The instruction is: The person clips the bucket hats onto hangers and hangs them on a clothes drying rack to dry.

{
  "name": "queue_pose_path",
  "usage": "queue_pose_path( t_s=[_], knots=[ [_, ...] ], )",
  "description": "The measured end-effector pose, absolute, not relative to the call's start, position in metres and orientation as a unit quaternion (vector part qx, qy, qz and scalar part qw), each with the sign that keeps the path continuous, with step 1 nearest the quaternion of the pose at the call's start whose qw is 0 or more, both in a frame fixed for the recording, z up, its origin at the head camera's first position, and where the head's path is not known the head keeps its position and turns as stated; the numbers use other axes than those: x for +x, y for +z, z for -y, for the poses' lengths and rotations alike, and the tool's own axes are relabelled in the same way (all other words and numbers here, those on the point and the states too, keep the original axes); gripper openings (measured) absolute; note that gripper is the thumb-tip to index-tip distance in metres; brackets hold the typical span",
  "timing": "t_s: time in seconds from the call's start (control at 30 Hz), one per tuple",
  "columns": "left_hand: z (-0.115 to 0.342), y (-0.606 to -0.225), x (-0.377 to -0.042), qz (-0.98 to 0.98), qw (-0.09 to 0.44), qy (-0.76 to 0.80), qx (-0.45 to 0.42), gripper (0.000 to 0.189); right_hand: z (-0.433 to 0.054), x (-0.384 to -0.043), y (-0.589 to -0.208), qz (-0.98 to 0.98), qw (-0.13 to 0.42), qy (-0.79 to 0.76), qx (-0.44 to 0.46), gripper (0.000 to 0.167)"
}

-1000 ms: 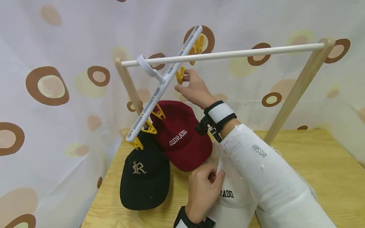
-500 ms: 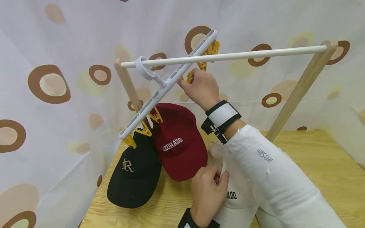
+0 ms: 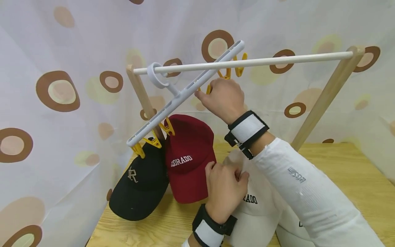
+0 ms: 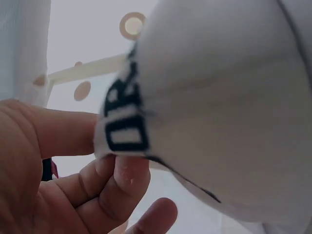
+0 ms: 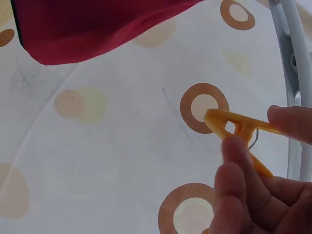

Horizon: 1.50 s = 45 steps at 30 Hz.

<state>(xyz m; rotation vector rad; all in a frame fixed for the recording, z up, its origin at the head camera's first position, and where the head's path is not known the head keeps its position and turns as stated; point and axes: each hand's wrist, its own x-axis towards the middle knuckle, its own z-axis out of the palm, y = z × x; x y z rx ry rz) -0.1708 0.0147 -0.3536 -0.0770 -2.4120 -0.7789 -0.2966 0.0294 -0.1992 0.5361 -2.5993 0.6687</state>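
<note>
My right hand (image 3: 223, 97) pinches a yellow clip (image 5: 236, 122) between thumb and fingers, below the far half of the white clip hanger (image 3: 177, 99). In the right wrist view the clip's jaws hold nothing. Lower down, my left hand (image 3: 224, 190) grips the edge of a white baseball cap (image 3: 257, 204); the left wrist view shows thumb and fingers at its dark lettering (image 4: 126, 134). From clips on the hanger's near half hang a black baseball cap (image 3: 139, 187) and a dark red baseball cap (image 3: 189, 154). My left hand partly covers the red brim.
The hanger's hook loops round the white rail (image 3: 262, 61) of a stand with wooden legs (image 3: 324, 99). Other yellow clips (image 3: 240, 65) hang at its far end. Another white cap (image 3: 291, 226) lies on the wooden table (image 3: 345, 178), partly behind my right sleeve.
The hanger has turned, its far end moving right and down. Both hanging caps have swung, the black one leftward. My right hand has shifted right, and my left hand slightly up.
</note>
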Motion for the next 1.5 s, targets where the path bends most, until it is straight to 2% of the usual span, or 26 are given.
queue_pose_path(
  t_s=[0.23,0.43,0.57,0.73,0.87,1.23,1.5],
  knots=[
    [-0.004,-0.334,-0.193,0.902,0.27,-0.337,-0.018,0.041,-0.031,-0.296,-0.199,0.923,0.211,0.246,0.206,0.049],
    [0.01,-0.322,-0.211,0.889,0.312,-0.336,-0.013,0.035,-0.035,-0.296,-0.202,0.919,0.23,0.253,0.197,0.048],
    [0.02,-0.313,-0.224,0.873,0.318,-0.368,0.015,0.033,-0.036,-0.295,-0.203,0.915,0.239,0.254,0.203,0.048],
    [0.029,-0.307,-0.24,0.846,0.333,-0.414,0.045,0.035,-0.039,-0.296,-0.204,0.912,0.246,0.247,0.218,0.04],
    [0.033,-0.306,-0.248,0.826,0.367,-0.424,0.058,0.037,-0.042,-0.297,-0.205,0.911,0.249,0.239,0.224,0.035],
    [0.037,-0.299,-0.26,0.807,0.407,-0.426,0.052,0.032,-0.041,-0.292,-0.205,0.915,0.248,0.216,0.234,0.047],
    [0.038,-0.295,-0.263,0.805,0.43,-0.405,0.057,0.032,-0.042,-0.287,-0.204,0.912,0.25,0.209,0.247,0.043]
  ],
)
